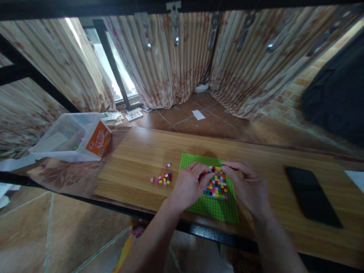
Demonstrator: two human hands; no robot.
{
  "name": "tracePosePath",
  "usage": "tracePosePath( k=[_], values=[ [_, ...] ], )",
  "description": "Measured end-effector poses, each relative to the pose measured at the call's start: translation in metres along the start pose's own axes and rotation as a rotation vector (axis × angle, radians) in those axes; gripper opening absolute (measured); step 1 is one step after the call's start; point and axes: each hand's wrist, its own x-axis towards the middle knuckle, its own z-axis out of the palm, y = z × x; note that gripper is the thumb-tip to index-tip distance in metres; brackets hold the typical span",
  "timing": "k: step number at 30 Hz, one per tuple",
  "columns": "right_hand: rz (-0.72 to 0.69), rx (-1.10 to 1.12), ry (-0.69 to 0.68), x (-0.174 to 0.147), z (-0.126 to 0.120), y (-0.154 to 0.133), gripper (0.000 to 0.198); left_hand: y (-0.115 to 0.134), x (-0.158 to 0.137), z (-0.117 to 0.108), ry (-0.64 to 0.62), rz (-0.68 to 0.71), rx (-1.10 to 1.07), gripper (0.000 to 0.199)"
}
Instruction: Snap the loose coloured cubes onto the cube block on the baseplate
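Observation:
A bright green studded baseplate (pixel 212 208) lies on the wooden board, turned slightly. On it sits a square patch of small multicoloured bricks (pixel 216 185), packed close together. My left hand (pixel 187 185) reaches over the plate from the left, its thumb and fingers bent together at the upper left of the patch. At the upper right corner of the patch, my right hand (pixel 248 184) has thumb and index finger close together. Whatever either pinch may hold is too small or hidden to name. Left of the plate lies a loose pile of small bricks (pixel 165 179).
A dark phone (pixel 313 195) lies on the wooden board (pixel 136 155) at the right. A clear plastic box (pixel 68 153) with an orange label stands at the left. Behind are papers (pixel 133 115) on the tiled floor and long curtains (pixel 170 76). A dark bar (pixel 85 11) crosses overhead.

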Motion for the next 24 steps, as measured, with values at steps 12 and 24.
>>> tracePosePath(
  k=[12,24],
  values=[
    [0.218,-0.08,-0.048,0.003,-0.015,0.023,0.02,-0.005,0.004,-0.002,0.08,-0.155,0.039,0.01],
    [0.239,-0.006,-0.08,0.006,-0.012,0.025,0.019,-0.005,0.004,-0.004,0.045,-0.167,0.069,0.008]
  ],
)
